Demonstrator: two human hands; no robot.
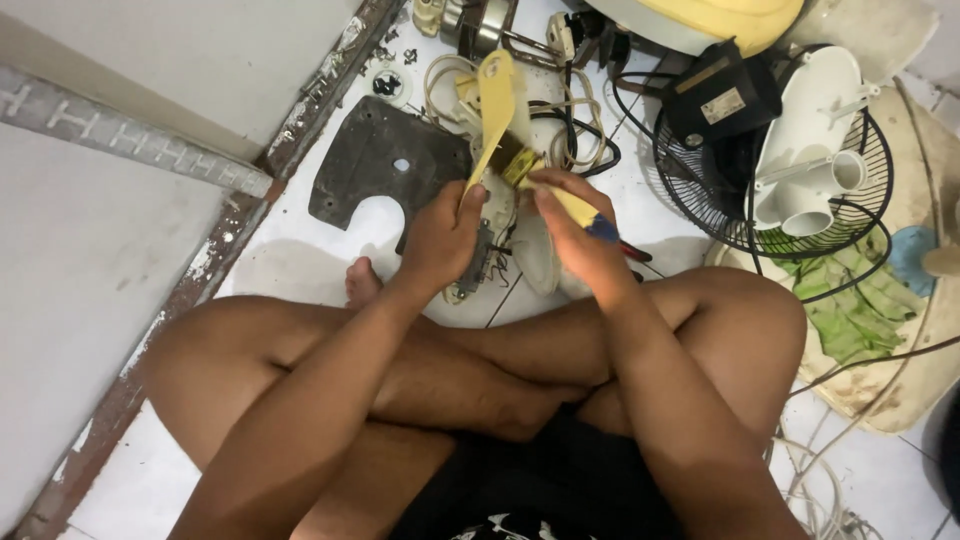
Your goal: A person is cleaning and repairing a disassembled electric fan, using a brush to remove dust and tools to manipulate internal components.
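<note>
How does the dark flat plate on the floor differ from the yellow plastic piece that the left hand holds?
The dark flat plate lies flat on the white tiled floor, untouched; the yellow plastic piece is lifted and stands nearly upright in the left hand. The plate is dark grey, broad and dusty, with a curved notch; the piece is pale yellow, narrow and long. Each has a small round hole.

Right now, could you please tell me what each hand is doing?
Left hand: closed on the yellow plastic part.
Right hand: closed on a yellow-handled tool.
</note>
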